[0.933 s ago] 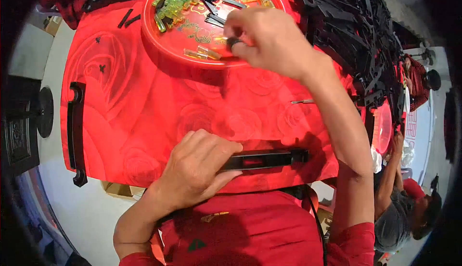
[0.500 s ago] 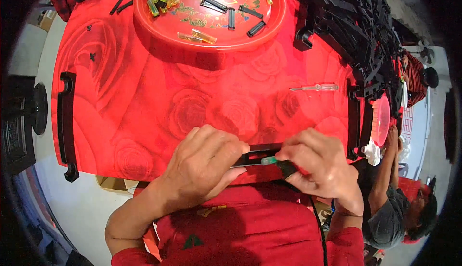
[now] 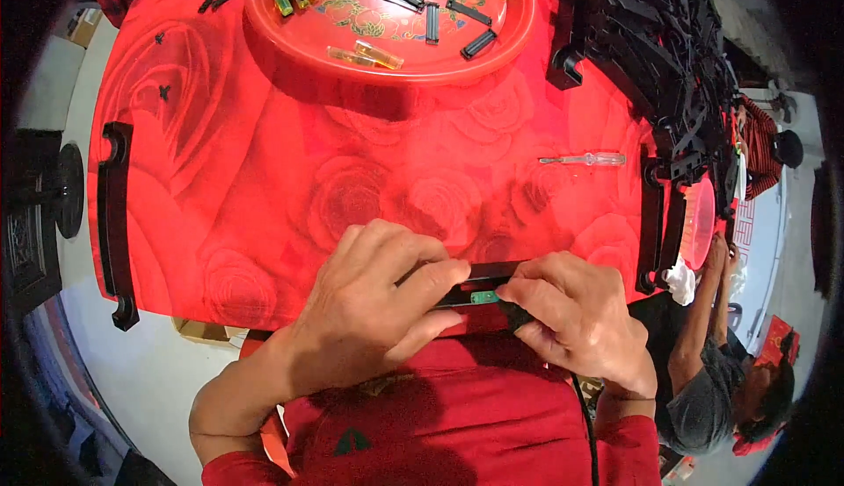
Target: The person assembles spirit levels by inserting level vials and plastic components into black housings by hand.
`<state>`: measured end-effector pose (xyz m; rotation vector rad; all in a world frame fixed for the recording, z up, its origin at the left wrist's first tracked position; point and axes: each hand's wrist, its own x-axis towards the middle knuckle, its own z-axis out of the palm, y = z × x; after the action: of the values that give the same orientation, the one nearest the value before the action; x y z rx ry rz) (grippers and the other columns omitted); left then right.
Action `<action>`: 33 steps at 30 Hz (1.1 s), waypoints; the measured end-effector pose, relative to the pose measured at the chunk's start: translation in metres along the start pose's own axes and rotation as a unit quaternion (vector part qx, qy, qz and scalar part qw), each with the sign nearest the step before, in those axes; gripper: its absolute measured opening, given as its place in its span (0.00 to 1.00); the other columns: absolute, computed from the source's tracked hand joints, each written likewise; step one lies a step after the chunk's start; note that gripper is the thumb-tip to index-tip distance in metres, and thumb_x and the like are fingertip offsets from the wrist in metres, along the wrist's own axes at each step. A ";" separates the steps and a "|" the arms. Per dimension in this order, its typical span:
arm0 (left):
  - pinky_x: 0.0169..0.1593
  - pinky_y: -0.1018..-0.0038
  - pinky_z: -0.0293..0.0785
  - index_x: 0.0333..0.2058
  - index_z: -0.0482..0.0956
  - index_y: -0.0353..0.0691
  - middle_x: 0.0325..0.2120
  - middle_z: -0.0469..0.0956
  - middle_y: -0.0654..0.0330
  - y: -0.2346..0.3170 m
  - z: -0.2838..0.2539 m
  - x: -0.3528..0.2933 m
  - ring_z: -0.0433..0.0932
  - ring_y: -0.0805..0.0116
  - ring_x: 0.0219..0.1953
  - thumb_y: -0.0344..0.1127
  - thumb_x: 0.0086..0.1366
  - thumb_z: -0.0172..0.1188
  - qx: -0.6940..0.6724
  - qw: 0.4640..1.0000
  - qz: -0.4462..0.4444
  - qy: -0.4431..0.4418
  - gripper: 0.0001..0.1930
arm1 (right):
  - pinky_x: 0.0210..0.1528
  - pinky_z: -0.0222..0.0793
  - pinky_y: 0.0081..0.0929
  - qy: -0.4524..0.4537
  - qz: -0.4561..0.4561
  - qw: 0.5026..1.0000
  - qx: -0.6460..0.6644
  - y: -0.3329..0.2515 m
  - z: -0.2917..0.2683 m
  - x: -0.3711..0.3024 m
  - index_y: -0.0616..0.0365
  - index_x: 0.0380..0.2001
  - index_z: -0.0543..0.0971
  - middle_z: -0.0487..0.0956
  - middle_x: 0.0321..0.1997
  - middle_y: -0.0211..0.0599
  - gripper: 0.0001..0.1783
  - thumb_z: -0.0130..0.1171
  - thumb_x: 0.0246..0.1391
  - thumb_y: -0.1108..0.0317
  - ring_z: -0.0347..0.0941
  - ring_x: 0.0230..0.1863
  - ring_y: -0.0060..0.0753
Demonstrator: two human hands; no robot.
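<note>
Near the table's front edge, a long black plastic part [image 3: 492,269] spans between my two hands. My left hand [image 3: 374,297] is closed round its left end, thumb below and fingers above. A small green, clear-looking piece [image 3: 484,296] sits at a slot in the black part's middle. My right hand [image 3: 576,310] pinches the right end, its fingertips touching or nearly touching the green piece. Something dark shows under the right fingers; its kind is hidden.
A red round tray [image 3: 387,73] holds yellow-green, amber and black small pieces. A clear-handled screwdriver [image 3: 585,159] lies right of centre. Black curved parts [image 3: 114,222] rest at the left, with a large black pile [image 3: 651,47] at the far right. Another person's arm [image 3: 703,310] reaches in beside a pink basket [image 3: 699,222].
The green piece has gone from slanting out of the black part to lying flat along its slot. My right hand has shifted slightly down and left with it.
</note>
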<state>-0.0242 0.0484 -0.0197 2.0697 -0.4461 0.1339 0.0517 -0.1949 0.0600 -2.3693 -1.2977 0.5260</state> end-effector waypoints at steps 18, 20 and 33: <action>0.54 0.53 0.76 0.43 0.87 0.49 0.51 0.77 0.53 0.001 0.003 -0.006 0.77 0.47 0.52 0.35 0.47 0.76 0.071 0.997 0.022 -0.011 0.21 | 0.30 0.76 0.33 0.062 -0.019 0.998 -0.008 -0.001 0.022 -0.012 0.59 0.48 0.83 0.83 0.44 0.42 0.24 0.70 0.43 0.71 0.79 0.31 0.39; 0.54 0.53 0.76 0.44 0.87 0.50 0.52 0.77 0.53 0.001 0.005 -0.007 0.77 0.47 0.52 0.34 0.48 0.76 0.070 0.997 0.020 -0.013 0.21 | 0.30 0.76 0.34 0.098 -0.010 0.995 0.012 0.006 0.023 -0.018 0.59 0.47 0.84 0.83 0.43 0.43 0.23 0.71 0.44 0.71 0.79 0.30 0.40; 0.54 0.53 0.77 0.46 0.85 0.55 0.51 0.77 0.54 0.004 0.010 -0.009 0.77 0.46 0.52 0.33 0.50 0.76 0.066 0.998 0.006 -0.016 0.22 | 0.25 0.70 0.37 0.060 0.137 0.987 0.059 -0.006 0.022 -0.021 0.58 0.43 0.86 0.77 0.22 0.38 0.13 0.70 0.52 0.74 0.76 0.22 0.41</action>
<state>-0.0349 0.0407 -0.0242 2.2012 -0.4807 0.1418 0.0265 -0.2064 0.0469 -2.4503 -0.8708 0.5142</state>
